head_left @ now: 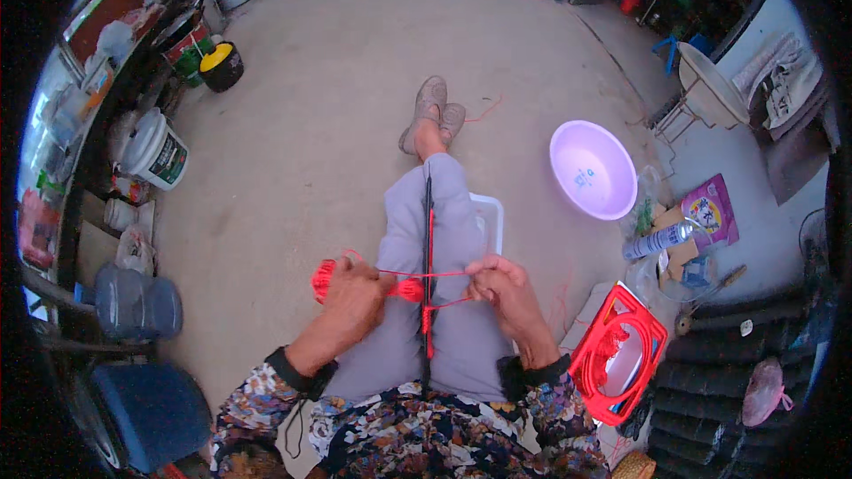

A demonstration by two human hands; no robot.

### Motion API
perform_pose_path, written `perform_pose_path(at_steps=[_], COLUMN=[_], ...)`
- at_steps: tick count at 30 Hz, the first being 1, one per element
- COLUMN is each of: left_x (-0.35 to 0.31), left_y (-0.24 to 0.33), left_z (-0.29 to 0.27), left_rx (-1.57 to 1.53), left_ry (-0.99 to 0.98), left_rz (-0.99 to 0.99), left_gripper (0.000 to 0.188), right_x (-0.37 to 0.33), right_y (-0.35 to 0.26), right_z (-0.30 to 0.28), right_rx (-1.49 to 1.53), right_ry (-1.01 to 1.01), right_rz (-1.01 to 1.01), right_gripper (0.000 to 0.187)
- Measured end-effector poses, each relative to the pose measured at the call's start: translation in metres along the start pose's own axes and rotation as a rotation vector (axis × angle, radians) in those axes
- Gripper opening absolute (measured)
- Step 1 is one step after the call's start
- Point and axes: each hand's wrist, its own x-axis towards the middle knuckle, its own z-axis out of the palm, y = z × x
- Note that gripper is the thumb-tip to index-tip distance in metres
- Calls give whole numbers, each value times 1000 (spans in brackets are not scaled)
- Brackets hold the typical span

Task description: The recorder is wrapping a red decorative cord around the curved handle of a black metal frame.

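My left hand [348, 300] is closed around a bundle of red cord [323, 282], which sticks out on both sides of the fist. To the right, my right hand [504, 291] pinches a red strand that stretches across from the left hand. A second strand runs from the right fingers down to a long thin black strip [428, 186] lying lengthwise between my thighs. Red cord lies along part of this strip, with a thicker red section at its near end. I cannot tell whether the strip is stiff or soft.
Beside my right hip stands a red-rimmed basket [658, 337] with red cord in it. A lilac basin [593, 168] sits on the floor further right, near a spray can [658, 239]. White bucket [155, 151], water jug [138, 302] and blue seat [146, 412] line the left.
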Motion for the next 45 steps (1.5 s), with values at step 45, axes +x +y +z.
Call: perform_pose_path(at_steps=[45], left_x=[-7], left_y=[41], left_z=[43], left_rx=[-2320], left_ry=[-338], left_rz=[-437], left_gripper=[44], right_x=[-130], right_y=[-85], right_z=[-47], right_rx=[940], right_ry=[-455], right_rz=[-507], right_gripper=[34])
